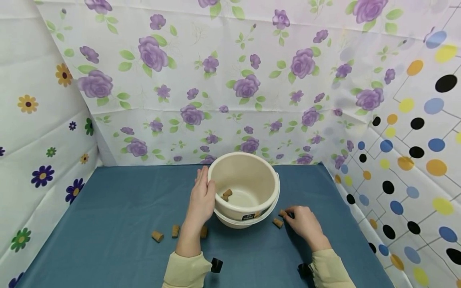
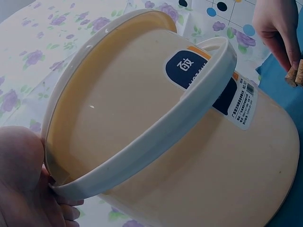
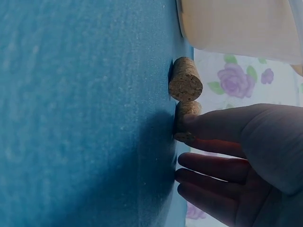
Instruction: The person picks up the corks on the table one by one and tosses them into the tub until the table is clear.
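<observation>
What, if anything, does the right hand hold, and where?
The right hand pinches a cork by its curved side, thumb near mid-length; finger contact is hidden.

Bucket [image 2: 142, 61] is looking plastic, smooth, softly glossy; handle [image 2: 142, 151] likewise. Cork pieces [image 3: 185, 88] are showing rough, grainy, matt surfaces. Tablecloth [image 3: 85, 94] is appearing matt, finely textured.

head: bright, mostly even | left wrist: dim, small glint on bucket [image 2: 137, 90] | right wrist: dim, soft-edged shadow across cloth [image 3: 80, 104]
</observation>
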{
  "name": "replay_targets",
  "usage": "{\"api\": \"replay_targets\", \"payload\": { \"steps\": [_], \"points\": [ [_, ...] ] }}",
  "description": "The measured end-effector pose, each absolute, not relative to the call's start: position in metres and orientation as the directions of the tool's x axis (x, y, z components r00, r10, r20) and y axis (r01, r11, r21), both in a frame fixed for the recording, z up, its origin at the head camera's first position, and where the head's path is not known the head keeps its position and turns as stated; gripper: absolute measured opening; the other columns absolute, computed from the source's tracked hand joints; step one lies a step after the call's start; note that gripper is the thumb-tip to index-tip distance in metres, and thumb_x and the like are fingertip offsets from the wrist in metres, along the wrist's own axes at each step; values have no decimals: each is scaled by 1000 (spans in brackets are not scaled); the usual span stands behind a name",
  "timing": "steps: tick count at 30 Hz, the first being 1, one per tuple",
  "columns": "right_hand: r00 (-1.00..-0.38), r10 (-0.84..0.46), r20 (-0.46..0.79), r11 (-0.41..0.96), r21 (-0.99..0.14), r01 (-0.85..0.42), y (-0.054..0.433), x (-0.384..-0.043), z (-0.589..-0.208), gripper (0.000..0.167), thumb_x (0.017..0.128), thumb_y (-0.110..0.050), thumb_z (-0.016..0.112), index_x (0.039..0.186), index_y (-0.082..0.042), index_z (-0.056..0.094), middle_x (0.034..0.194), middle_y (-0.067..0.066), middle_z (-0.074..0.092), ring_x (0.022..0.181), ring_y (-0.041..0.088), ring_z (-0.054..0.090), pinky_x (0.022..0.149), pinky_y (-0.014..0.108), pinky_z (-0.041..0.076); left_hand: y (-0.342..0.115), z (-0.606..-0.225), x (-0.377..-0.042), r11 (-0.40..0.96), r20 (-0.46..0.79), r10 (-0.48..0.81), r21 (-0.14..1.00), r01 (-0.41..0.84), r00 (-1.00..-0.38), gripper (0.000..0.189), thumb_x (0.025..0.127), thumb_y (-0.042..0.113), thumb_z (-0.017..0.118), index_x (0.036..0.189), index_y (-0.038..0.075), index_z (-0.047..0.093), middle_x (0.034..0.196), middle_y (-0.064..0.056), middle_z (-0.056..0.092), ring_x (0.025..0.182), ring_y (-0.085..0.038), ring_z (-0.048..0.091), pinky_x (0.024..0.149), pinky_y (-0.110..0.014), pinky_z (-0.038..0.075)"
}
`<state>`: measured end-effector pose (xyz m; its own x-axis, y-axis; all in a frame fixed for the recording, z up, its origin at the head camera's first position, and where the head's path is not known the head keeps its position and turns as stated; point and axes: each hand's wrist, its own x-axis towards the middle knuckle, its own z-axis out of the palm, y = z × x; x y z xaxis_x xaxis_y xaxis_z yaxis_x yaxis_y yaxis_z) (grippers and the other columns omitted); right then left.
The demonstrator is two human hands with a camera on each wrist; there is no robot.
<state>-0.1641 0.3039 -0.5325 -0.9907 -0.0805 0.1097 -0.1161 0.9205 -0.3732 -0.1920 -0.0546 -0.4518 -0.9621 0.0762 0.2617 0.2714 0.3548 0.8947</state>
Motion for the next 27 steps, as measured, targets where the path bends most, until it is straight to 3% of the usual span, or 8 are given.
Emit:
{"api": "replay_targets", "payload": {
  "steps": [10,27],
  "points": [
    [-994,-73,85,917,-385,-100,307,-164,-533,12,95,-11,80,105,-7,85,108,13,79,94,31,76,78,49,64,-54,-451,-191,344,262,70,899,270,-963,60,117,25,37,171,4,21,177,-9,19,164,-19,3,133,-48,5],
    [-994,-59,93,912,-400,-91,307,-165,-531,8,96,-12,80,101,-8,85,98,9,79,75,15,68,64,38,56,-53,-453,-191,353,270,69,894,277,-960,60,117,26,37,171,5,21,177,-8,19,164,-19,4,133,-48,6]
  ]
}}
